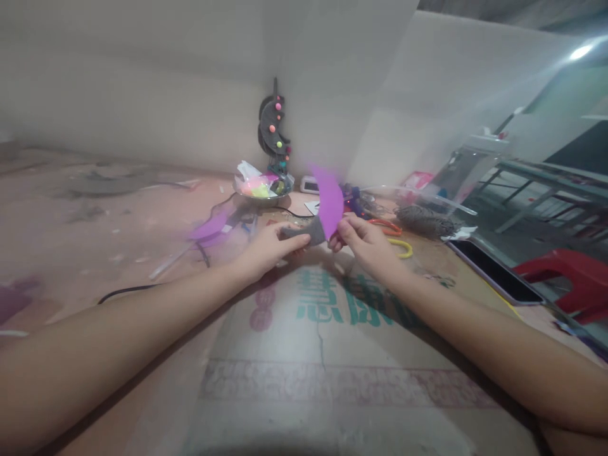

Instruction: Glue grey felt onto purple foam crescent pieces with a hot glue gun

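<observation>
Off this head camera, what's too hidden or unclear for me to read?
All in the head view:
Left hand: lower fingers mostly hidden behind the gray piece.
Yellow loop: left end hidden by right hand.
Bowl: contents small, blurred.
Purple shape, far left: blurred, cut off by edge.

Cardboard (342, 345) (green-printed) on a pinkish table (109, 244)

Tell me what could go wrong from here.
The purple piece looks thin and rises above the right hand, so it might bend. The phone lies near the right edge of the table; the right forearm might nudge it off. The dark cable beside the left forearm could snag.
</observation>
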The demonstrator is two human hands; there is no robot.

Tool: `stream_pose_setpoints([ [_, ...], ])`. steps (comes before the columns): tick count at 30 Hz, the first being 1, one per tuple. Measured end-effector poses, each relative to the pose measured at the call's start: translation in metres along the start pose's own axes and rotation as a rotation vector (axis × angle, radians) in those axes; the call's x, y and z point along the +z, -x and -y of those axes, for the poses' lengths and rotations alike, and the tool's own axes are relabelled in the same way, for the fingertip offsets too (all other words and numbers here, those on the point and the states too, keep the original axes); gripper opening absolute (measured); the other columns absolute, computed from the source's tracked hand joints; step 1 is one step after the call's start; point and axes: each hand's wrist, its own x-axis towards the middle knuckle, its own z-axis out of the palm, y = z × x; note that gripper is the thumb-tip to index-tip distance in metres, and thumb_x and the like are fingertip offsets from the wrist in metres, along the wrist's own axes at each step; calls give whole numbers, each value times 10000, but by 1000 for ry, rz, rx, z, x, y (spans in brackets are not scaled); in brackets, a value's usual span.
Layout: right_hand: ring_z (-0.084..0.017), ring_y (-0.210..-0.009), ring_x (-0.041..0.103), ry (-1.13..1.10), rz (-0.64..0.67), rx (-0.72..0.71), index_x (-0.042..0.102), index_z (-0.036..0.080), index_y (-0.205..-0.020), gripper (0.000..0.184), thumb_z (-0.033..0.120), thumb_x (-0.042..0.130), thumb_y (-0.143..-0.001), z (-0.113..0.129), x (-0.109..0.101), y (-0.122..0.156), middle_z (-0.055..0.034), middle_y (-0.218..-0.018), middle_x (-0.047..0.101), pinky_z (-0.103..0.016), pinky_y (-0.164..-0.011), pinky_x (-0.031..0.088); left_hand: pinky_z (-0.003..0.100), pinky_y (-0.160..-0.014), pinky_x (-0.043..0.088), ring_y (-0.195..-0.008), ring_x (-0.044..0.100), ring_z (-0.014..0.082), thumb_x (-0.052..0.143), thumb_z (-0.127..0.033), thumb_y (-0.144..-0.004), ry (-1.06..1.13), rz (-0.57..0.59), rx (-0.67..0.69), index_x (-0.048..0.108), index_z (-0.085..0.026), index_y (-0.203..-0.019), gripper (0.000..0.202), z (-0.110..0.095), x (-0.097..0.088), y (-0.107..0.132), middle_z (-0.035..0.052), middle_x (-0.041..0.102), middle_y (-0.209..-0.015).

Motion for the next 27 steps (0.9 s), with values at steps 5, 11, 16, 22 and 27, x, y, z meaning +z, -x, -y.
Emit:
stream_pose_setpoints([
  [5,-171,-801,663,146,132,124,628,178,-963,238,391,571,-873,-4,7,3,-43,-859,717,-294,-741,499,196,-432,321,-508,533,93,717,-468,-728,100,-94,-65,576,-193,-803,318,5,-3,-4,-11,660,-710],
  [11,-160,-685,608,579,236,-121,644,200,-910,217,263,438,-932,-10,10,11,-23,-744,670,-275,-648,425,206,-584,452,-658,631,117,733,-404,-730,87,-92,-18,594,-187,-854,286,5,0,-5,8,702,-756],
  [16,-149,-631,533,953,342,-463,592,167,-874,160,188,442,-925,-7,9,22,-41,-733,625,-271,-581,326,208,-512,433,-589,611,128,708,-371,-741,-3,-77,-48,557,-193,-918,292,0,4,1,-8,659,-669],
  [22,-163,-677,558,1122,281,-627,630,155,-940,221,196,414,-951,20,-4,24,-64,-762,659,-289,-570,298,220,-518,417,-589,569,125,661,-341,-757,-243,40,87,584,-189,-891,216,2,5,3,-13,622,-696],
  [27,-165,-745,614,1028,134,-519,679,204,-893,204,259,488,-938,36,-23,13,-34,-835,719,-280,-606,349,222,-555,426,-610,571,124,641,-333,-775,-195,245,50,573,-197,-859,174,1,0,2,-26,603,-666],
])
